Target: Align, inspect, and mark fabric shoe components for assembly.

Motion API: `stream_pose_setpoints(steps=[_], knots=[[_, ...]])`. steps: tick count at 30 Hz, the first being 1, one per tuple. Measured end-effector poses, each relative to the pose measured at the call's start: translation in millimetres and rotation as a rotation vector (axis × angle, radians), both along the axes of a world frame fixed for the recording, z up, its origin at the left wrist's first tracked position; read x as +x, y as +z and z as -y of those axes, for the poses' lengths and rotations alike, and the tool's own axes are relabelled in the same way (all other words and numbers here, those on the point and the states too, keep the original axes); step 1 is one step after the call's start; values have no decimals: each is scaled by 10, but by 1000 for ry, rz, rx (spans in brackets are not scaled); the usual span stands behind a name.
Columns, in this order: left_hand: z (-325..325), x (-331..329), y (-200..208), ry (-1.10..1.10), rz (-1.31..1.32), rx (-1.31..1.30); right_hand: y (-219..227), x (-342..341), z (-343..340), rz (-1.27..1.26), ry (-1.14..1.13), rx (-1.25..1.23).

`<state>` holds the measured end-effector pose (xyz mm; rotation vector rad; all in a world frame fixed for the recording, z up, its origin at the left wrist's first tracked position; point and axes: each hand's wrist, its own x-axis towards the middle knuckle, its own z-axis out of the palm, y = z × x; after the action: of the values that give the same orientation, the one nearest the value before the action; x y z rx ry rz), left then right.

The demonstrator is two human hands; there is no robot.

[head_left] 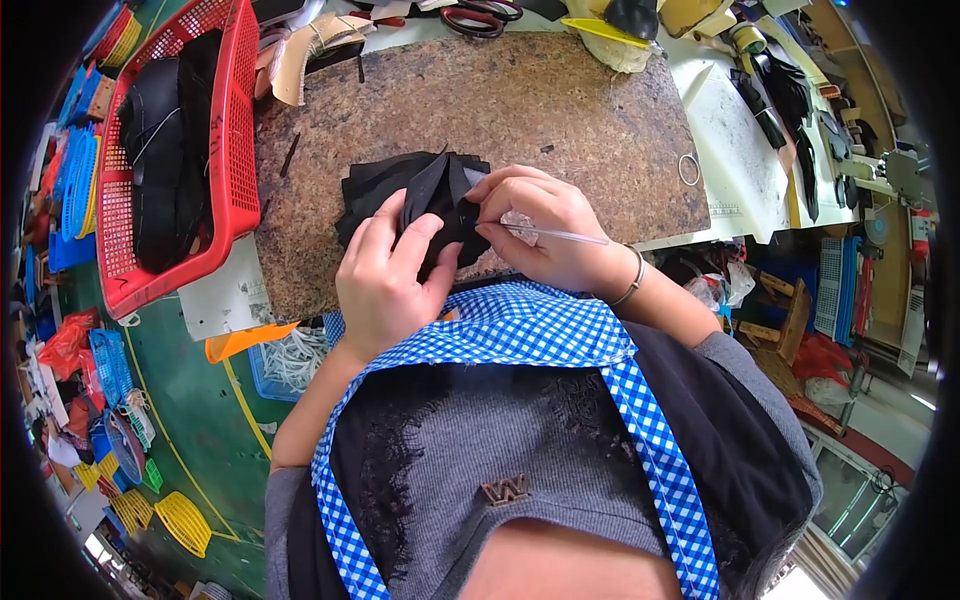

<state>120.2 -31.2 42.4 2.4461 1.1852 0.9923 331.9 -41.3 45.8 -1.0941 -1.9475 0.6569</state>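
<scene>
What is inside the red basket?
The red basket holds a heap of black pieces, probably fabric or leather, piled along its length. Whatever lies beneath the heap, and the basket's floor there, is covered and cannot be seen.

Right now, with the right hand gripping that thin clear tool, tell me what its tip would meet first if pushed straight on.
The right hand points the thin clear tool leftward. Its tip already sits at the folded black piece held up by the left hand, so that piece comes first. Depth is unclear; the left fingers lie just behind.

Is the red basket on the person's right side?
No, the red basket sits to the person's left of the brown work slab, holding black pieces.
</scene>
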Motion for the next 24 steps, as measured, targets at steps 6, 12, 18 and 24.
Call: stream_pose_setpoints(steps=[6, 12, 18, 24], knots=[[-7, -25, -42, 37, 1, -54, 45, 32, 10, 34, 56, 4], [-51, -20, -47, 11, 31, 4, 115, 61, 51, -417, -81, -260], [-5, -15, -40, 68, 50, -70, -24, 9, -4, -95, -14, -31], [-10, -94, -129, -13, 37, 3, 2, 4, -10, 3, 6, 20]])
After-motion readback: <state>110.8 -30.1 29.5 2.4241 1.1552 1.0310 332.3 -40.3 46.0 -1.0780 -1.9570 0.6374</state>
